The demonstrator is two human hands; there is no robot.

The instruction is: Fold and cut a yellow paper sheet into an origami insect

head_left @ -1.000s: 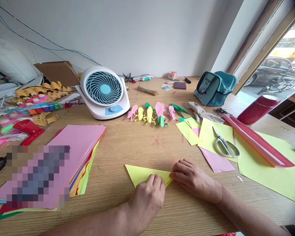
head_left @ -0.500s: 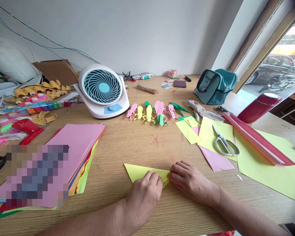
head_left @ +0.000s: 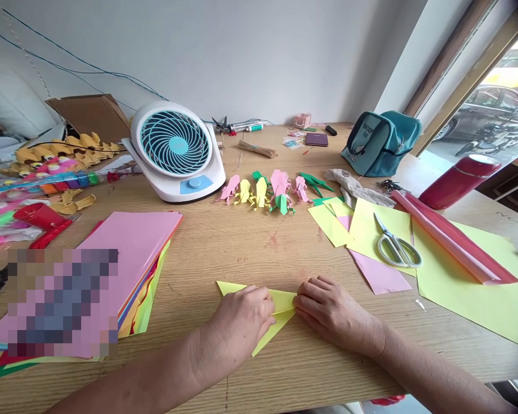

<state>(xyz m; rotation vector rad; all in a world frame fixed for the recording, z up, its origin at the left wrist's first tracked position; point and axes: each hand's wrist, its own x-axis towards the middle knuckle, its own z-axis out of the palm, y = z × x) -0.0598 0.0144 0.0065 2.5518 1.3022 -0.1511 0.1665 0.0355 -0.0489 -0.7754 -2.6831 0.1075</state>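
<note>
One Yellow Sheet (head_left: 284,301), One Crease Under Pressure

The yellow sheet is lying partly folded on the wooden surface (head_left: 224,247), directly in front of the person, with one corner pointing left and a lower flap angling toward the person. At its right-hand corner, the right hand (head_left: 332,310) is gripping the paper, its fingers bunched together with hardly any gap showing. Across the middle, the left hand (head_left: 244,313) is pressing down, its fingers curling nearly into a fist; whether its thumb is pinching paper underneath, the view is not telling.

Judging by the pose, the person is setting a crease. Good work here is likely depending on a firmly anchored right corner, on layers meeting edge to edge ahead of any hard pressure, and on a steady stroke running from that corner along the fold. Fingertips or a nail would probably be giving a sharper line than a soft palm, while loosening the right-hand grip too early would be risking slipping layers and a skewed fold.

Beyond the hands, a row of folded paper figures (head_left: 261,194) is standing in pink, yellow and green. To the right, scissors (head_left: 394,240) are resting on yellow paper, well apart from the fold. To the left, a stack of coloured paper (head_left: 142,241) is waiting, pink side up, and behind it a white fan (head_left: 176,144) is facing the person.
</note>
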